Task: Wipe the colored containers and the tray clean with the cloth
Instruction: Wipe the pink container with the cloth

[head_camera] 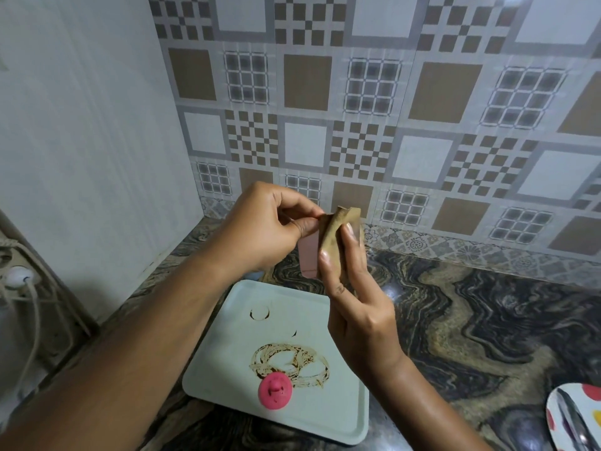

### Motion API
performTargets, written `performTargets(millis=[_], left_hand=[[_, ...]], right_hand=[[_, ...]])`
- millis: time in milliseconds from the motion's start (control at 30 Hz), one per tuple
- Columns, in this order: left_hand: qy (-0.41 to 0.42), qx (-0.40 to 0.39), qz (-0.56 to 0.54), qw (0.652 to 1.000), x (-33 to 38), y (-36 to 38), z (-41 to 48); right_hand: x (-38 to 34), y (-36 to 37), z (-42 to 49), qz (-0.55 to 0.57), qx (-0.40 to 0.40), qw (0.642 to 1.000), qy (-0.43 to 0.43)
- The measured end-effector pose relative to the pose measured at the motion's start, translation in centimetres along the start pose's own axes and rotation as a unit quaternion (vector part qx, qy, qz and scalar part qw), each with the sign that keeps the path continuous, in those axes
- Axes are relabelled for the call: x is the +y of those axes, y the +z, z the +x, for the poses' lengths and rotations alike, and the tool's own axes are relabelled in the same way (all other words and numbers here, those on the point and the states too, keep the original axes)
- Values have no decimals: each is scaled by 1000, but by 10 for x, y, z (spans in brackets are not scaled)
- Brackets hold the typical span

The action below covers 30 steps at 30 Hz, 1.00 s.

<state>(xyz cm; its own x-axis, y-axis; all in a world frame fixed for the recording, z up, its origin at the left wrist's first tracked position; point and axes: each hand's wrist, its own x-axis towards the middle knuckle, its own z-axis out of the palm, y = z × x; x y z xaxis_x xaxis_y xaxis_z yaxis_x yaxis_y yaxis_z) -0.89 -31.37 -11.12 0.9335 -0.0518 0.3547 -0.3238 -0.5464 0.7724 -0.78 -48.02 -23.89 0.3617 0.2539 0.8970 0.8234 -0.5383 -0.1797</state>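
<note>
A pale pink container [309, 255] is held in the air above the counter, between my two hands. My right hand [354, 297] presses a folded brown cloth [336, 237] against its side, thumb and fingers curled round both. My left hand [263, 229] pinches the container's top rim. Below them a pale green tray [344, 415] lies on the counter, smeared with brown rings and streaks. A pink round lid [274, 390] with a small knob lies on the tray near its front edge.
The counter [455, 320] is dark swirled marble, backed by a patterned tile wall. A spotted plate [575, 418] with metal cutlery sits at the lower right. White cables and a plug [19, 281] hang at the left, beside a white panel.
</note>
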Motion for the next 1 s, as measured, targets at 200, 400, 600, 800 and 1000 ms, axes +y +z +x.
performTargets(millis=[200,400,600,800,1000], left_hand=[[-17,-55,-36,998,1,-11,3],[-39,-83,-111,990,-9,-20,3],[-66,-109,-164,978,-11,-27,3],[-55,-119,-193,972,-10,-36,3],[2,-80,-109,991,-24,-37,4]], right_hand=[[10,-7,4,-3,-2,999,-44],[12,-11,12,-15,43,999,-26],[11,-14,16,-2,43,999,-1],[15,-13,15,17,30,999,28],[4,-10,16,104,41,994,17]])
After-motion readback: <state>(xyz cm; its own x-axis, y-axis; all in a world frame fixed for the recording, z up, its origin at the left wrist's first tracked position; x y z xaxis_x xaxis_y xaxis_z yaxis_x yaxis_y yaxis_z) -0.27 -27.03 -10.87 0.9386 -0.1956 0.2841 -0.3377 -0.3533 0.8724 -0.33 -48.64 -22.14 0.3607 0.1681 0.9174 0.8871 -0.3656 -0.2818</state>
